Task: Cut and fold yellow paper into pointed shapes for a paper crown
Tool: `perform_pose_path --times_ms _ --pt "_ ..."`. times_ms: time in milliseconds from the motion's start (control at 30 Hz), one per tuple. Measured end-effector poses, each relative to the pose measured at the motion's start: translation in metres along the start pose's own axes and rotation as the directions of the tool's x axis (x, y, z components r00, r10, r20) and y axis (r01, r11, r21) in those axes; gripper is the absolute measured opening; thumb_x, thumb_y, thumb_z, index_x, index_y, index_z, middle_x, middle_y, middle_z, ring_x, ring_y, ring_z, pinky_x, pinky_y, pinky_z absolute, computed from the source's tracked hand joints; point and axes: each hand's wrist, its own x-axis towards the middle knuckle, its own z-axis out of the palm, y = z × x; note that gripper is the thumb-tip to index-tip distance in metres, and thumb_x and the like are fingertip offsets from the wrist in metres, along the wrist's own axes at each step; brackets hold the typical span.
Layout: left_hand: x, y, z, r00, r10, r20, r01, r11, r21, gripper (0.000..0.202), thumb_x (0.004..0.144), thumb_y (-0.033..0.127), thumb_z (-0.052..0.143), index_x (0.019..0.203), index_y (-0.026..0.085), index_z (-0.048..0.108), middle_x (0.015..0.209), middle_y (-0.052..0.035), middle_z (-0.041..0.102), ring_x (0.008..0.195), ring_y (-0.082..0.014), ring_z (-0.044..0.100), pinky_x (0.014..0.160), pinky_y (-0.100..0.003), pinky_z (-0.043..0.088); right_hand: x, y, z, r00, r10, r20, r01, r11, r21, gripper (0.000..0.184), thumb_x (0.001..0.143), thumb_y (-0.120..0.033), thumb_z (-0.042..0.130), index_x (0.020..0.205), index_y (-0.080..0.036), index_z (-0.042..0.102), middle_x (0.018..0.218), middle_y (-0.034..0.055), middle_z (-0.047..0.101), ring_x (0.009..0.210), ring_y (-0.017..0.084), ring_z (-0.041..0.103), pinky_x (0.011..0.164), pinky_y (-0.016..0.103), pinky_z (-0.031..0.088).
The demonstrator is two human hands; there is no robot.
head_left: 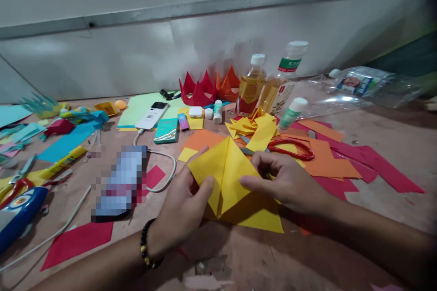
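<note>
Between my two hands is a folded sheet of yellow paper (235,177), creased down the middle, with two flaps meeting at a point on top and a wider layer spreading below. My left hand (186,195) grips its left edge, thumb on the front and fingers behind. My right hand (287,179) pinches the right flap between thumb and curled fingers. Just behind the paper lie red-handled scissors (292,149), their blades partly under yellow scraps (261,132). A beaded bracelet (144,245) circles my left wrist.
Tea bottles (251,86) and a glue stick (292,113) stand behind. Red (198,91) and orange paper crowns (228,85) rest by the wall. A blurred phone (121,184), a white cable (175,168) and red paper (80,243) lie left; orange (322,159) and red strips (392,168) right.
</note>
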Motion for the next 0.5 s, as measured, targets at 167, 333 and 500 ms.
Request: perform_pose_path --times_ms 167,333,500 --pt "0.004 0.003 -0.003 0.996 -0.088 0.021 0.09 0.994 -0.066 0.03 0.097 0.041 0.074 0.117 0.017 0.072 0.09 -0.0036 0.078 0.077 -0.0191 0.074 0.075 -0.031 0.063 0.003 0.002 -0.01 0.983 -0.181 -0.004 0.179 0.978 -0.107 0.022 0.099 -0.04 0.07 0.119 -0.029 0.072 0.097 0.0024 0.07 0.089 0.02 0.066 0.079 0.032 0.053" --pt "0.005 0.004 -0.007 0.993 -0.116 0.033 0.119 0.988 -0.094 0.026 0.094 0.041 0.074 0.102 0.017 0.073 0.07 0.0008 0.07 0.057 -0.0154 0.065 0.055 -0.026 0.054 0.004 0.002 -0.02 0.898 -0.414 0.147 0.437 0.878 -0.196 0.037 0.086 -0.015 0.07 0.114 -0.032 0.085 0.104 0.0053 0.067 0.097 0.021 0.066 0.088 0.035 0.053" --pt "0.003 0.007 -0.005 0.991 -0.111 0.077 0.118 0.989 -0.093 0.022 0.087 0.036 0.08 0.097 0.017 0.075 0.082 -0.002 0.077 0.069 -0.0165 0.07 0.07 -0.028 0.059 0.009 0.01 -0.025 0.889 -0.389 0.242 0.424 0.899 -0.113 0.038 0.092 -0.017 0.072 0.123 -0.035 0.084 0.116 0.0069 0.076 0.107 0.023 0.071 0.094 0.037 0.055"
